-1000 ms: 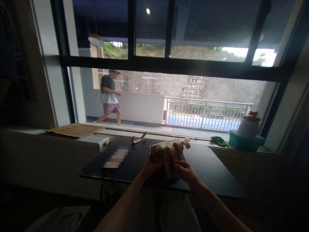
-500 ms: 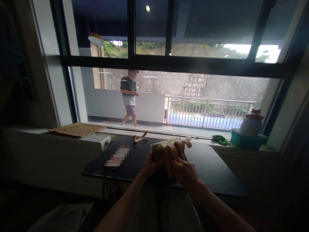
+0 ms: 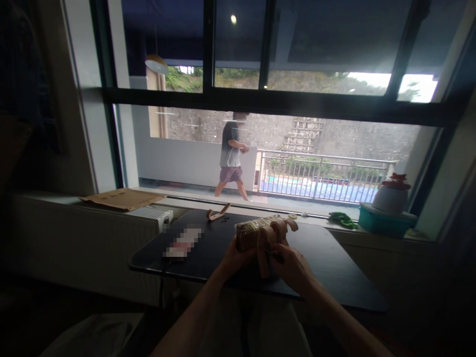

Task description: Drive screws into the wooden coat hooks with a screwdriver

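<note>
On the dark table, my left hand [image 3: 235,259] grips the near left side of a box-like block [image 3: 247,240] with clear shiny wrapping over its top. Curved pale wooden hooks [image 3: 265,238] stand out in a row along the block's right side. My right hand [image 3: 292,263] is closed at the nearest hook, fingers pinched; a small dark thing shows at the fingertips, too dim to name. Farther back lies a loose curved wooden hook [image 3: 218,213], with small dark screw-like pieces [image 3: 225,219] beside it.
A blurred-out flat item [image 3: 184,242] with a cable lies on the table's left [image 3: 148,260]. A brown envelope [image 3: 124,198] rests on the sill above a radiator. At right are a green cloth [image 3: 342,219] and a teal box [image 3: 386,220]. Outside the window, a person [image 3: 232,153] walks.
My right hand has turned slightly and drawn back a little from the hook, showing a dark thing at its fingertips. My left hand keeps its hold. The person outside has walked right.
</note>
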Demonstrator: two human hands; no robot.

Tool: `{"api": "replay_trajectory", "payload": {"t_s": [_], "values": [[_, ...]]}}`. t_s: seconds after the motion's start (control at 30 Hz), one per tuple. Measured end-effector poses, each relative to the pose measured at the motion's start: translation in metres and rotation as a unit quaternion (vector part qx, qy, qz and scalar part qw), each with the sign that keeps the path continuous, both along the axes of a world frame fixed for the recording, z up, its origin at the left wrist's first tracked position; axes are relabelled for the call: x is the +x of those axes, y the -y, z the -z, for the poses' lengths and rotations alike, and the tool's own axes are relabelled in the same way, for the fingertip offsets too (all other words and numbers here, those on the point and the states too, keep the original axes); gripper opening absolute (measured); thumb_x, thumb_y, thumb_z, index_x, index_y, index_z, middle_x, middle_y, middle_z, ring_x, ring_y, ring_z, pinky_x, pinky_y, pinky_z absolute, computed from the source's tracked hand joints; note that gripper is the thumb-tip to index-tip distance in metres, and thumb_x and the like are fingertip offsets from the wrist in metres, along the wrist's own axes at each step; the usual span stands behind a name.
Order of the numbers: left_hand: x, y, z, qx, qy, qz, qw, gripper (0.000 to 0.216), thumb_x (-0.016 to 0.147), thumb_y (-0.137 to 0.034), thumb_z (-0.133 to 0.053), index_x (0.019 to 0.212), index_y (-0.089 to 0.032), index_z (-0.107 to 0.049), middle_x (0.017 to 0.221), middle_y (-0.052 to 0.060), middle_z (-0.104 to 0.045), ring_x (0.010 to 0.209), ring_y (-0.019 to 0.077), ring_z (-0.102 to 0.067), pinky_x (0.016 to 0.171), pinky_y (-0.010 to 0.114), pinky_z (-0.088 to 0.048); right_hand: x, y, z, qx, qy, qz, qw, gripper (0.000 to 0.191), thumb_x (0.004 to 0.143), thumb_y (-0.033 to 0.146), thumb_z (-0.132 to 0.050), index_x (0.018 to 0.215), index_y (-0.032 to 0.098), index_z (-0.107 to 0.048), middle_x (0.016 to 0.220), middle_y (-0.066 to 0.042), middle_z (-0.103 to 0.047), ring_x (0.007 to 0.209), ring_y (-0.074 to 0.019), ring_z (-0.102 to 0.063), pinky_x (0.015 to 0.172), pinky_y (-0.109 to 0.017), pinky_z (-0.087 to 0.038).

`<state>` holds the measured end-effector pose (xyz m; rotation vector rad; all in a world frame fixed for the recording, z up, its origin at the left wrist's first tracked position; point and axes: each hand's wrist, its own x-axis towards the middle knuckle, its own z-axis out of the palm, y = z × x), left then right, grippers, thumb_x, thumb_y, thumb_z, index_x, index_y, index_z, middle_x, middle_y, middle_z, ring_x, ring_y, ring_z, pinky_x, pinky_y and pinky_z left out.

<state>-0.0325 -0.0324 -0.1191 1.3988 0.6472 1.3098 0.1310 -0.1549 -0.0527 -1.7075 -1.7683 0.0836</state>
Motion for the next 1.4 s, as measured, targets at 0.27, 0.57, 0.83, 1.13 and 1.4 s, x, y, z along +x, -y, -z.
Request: {"api": "replay_trajectory", "payload": {"t_s": [0.27,0.57,0.83,1.13,1.4], "values": [[0.0,0.003,-0.005,-0.006,-0.005,-0.006,1.0,0.067,0.05,-0.029,-0.087,0.108,-0.016,-0.056,0.105,0.008,-0.069,0.103,0.0295,-0.062,0.09,0.041,-0.049,-0.007,0.001,0.003,0.017,0.027,-0.02,0.999,0.024,0.082,0.022,-0.051,0.095,0.023,-0.071,0.097,-0.007,-0.07,0.081,-0.021,-0.064,0.07,-0.03,-0.043],[-0.002,0.004,-0.004,0.004,-0.004,0.002,1.0,0.066,0.052,-0.028,-0.087,0.108,-0.016,-0.055,0.103,0.008,-0.069,0.1,0.0291,-0.064,0.089,0.041,-0.05,0.006,-0.014,0.013,-0.007,-0.039,-0.014,0.999,0.031,0.082,0.038,-0.051,0.093,0.017,-0.071,0.074,-0.005,-0.07,0.068,-0.0208,-0.064,0.057,-0.029,-0.045],[-0.003,0.005,-0.006,-0.002,-0.007,0.002,1.0,0.064,0.052,-0.029,-0.087,0.107,-0.016,-0.057,0.102,0.007,-0.07,0.1,0.0283,-0.064,0.088,0.039,-0.051,0.007,0.012,-0.004,0.014,0.027,-0.069,0.997,0.04,0.08,0.016,-0.049,0.118,0.02,-0.058,0.103,-0.006,-0.067,0.09,-0.0194,-0.063,0.076,-0.028,-0.045],[-0.002,0.003,-0.008,0.01,-0.006,0.005,1.0,0.064,0.051,-0.028,-0.086,0.107,-0.015,-0.058,0.104,0.009,-0.07,0.1,0.0291,-0.064,0.089,0.04,-0.05,0.006,0.001,0.011,0.058,-0.014,-0.03,0.998,0.026,0.087,0.03,-0.047,0.099,0.02,-0.068,0.087,-0.007,-0.071,0.079,-0.0211,-0.065,0.071,-0.029,-0.046],[-0.003,0.007,-0.008,0.0,-0.014,-0.002,1.0,0.067,0.052,-0.028,-0.087,0.109,-0.018,-0.055,0.102,0.007,-0.07,0.102,0.0301,-0.063,0.089,0.041,-0.051,0.012,-0.006,0.026,0.046,-0.095,-0.013,0.994,0.035,0.087,0.037,-0.045,0.1,0.014,-0.067,0.073,-0.006,-0.07,0.066,-0.0189,-0.065,0.059,-0.026,-0.048]]}}
